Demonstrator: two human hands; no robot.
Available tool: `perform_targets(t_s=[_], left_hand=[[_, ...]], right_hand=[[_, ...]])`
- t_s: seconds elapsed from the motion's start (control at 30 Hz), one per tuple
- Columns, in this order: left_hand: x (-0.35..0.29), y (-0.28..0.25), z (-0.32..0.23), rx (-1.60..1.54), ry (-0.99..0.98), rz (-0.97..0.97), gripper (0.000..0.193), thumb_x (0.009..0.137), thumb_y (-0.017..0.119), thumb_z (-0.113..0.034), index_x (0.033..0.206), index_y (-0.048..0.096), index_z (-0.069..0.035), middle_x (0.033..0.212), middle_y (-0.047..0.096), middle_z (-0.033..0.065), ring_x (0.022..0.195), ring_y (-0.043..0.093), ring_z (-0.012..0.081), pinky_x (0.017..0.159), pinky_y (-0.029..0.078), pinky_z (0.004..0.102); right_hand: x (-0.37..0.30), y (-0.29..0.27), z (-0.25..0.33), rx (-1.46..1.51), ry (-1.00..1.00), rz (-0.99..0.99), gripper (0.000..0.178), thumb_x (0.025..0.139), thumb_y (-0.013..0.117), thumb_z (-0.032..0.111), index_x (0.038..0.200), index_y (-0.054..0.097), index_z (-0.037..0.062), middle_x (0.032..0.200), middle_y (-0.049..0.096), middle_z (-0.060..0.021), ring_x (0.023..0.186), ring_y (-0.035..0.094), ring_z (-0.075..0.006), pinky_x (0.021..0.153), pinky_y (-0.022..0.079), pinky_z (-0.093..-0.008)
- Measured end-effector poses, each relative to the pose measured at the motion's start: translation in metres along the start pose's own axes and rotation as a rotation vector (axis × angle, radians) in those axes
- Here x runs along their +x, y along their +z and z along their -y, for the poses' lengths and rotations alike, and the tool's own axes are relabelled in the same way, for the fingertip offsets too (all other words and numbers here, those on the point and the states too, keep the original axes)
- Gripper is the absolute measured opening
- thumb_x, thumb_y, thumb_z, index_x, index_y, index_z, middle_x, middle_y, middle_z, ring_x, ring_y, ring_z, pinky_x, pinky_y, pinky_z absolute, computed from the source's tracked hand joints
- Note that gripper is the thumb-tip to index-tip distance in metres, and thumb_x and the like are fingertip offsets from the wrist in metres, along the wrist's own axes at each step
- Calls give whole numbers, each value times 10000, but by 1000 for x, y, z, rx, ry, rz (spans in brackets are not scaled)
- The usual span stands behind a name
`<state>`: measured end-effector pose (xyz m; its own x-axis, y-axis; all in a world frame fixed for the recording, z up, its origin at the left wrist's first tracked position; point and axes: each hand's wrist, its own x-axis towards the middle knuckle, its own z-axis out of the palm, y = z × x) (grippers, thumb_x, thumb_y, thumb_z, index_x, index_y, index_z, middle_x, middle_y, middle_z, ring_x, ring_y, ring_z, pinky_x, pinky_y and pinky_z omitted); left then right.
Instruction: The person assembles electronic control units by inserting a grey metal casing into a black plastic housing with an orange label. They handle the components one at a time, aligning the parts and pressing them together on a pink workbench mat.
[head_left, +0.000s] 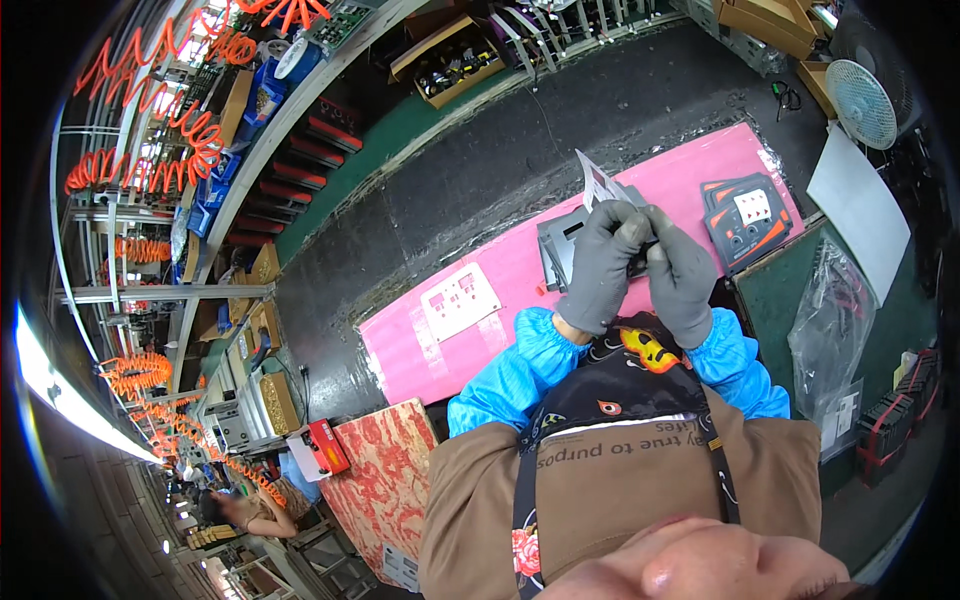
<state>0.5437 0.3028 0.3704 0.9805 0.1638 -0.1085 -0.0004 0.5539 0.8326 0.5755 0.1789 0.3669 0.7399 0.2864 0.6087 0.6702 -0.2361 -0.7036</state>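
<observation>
Over the middle of the pink surface [398,350], the gloved left hand [608,255] and right hand [682,272] met, fingers curled, at the white printed sheet [597,182] above the grey panels [553,258]; what each pinched could not be told. An uneven pull might have creased the sheet. At the surface's right end, black-and-orange panels [745,236] carried a red-marked white label [752,207].
</observation>
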Motion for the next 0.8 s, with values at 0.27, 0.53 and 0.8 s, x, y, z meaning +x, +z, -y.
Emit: perform_targets(t_s=[0.27,0.53,0.8], left_hand=[[-7,7,-10,97,81,-71,306,956,663,-359,996,562,-74,809,546,-32,682,499,50,601,431,211],[-6,19,-19,257,225,-189,227,979,638,-243,1021,609,-21,777,599,-1,686,551,48,594,465,213],[-6,11,-21,497,285,-230,246,978,628,-245,977,626,1,795,617,12,730,553,69,635,463,239]], right_hand=[[7,2,8,27,-14,6,366,895,565,2,1256,623,-13,1080,688,-187,884,704,-324,740,550,-368],[10,11,0,-48,15,27,394,898,562,19,1291,589,-11,1152,664,-205,924,692,-343,757,550,-374],[8,14,-2,-85,31,99,415,900,563,40,1314,578,12,1074,680,-179,835,680,-321,704,535,-381]])
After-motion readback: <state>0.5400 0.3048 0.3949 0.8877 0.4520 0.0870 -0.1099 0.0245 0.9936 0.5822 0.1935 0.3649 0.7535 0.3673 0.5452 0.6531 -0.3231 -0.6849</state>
